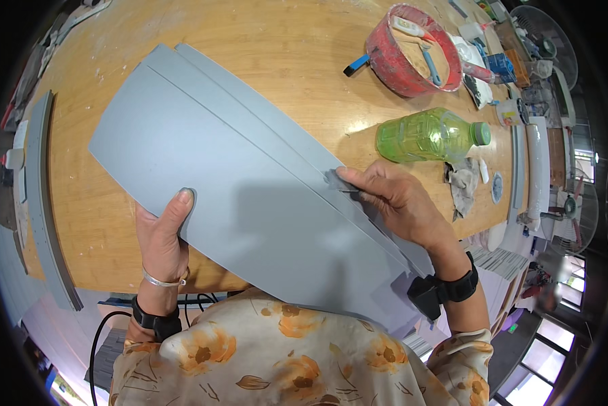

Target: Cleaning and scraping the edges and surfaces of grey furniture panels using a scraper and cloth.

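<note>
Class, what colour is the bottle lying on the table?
The bottle is see-through yellow-green, with a green cap; the head view shows it best.

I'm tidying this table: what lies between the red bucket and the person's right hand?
The head view shows a green bottle between the red bucket and the right hand.

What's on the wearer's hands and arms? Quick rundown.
Both hands ungloved. Left hand: silvery bangle, then a black wrist strap. Right hand: black strap with a boxy black module. Sleeves: cream, orange-brown floral print, right sleeve clearest.
</note>
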`<state>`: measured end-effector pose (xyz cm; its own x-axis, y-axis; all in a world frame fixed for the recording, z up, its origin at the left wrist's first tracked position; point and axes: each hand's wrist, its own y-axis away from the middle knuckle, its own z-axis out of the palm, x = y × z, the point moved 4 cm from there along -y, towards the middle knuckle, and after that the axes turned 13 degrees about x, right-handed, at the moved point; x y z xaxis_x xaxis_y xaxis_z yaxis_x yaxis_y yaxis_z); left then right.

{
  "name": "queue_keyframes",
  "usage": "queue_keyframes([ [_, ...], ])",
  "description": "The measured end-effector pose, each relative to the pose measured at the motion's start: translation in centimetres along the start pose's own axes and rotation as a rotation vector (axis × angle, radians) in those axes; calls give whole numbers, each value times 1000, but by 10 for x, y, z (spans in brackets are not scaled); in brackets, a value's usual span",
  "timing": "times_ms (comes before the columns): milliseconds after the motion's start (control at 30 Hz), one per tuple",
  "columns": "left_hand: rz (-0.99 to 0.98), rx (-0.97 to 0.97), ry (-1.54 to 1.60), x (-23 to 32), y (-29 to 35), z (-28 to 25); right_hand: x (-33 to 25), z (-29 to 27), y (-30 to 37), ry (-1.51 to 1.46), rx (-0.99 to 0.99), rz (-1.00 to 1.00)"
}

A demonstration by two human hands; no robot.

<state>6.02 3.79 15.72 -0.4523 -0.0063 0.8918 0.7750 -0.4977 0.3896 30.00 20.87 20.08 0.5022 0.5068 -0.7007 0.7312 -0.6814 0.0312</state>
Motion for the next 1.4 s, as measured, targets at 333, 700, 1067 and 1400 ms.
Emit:
queue_keyframes([
  [333, 20, -22, -71, 0, -1, -2, -65, -16, -4, 634, -61, -114],
  [700, 12, -23, -1, 2, 0, 0, -78, -8, 3, 828, -192, -197],
  [1067, 5, -20, -39, 2, -1, -2, -82, -4, -9, 778, -123, -210],
  [1400, 57, -49, -64, 1, 0, -3, -55, -24, 1, 388, -85, -23],
])
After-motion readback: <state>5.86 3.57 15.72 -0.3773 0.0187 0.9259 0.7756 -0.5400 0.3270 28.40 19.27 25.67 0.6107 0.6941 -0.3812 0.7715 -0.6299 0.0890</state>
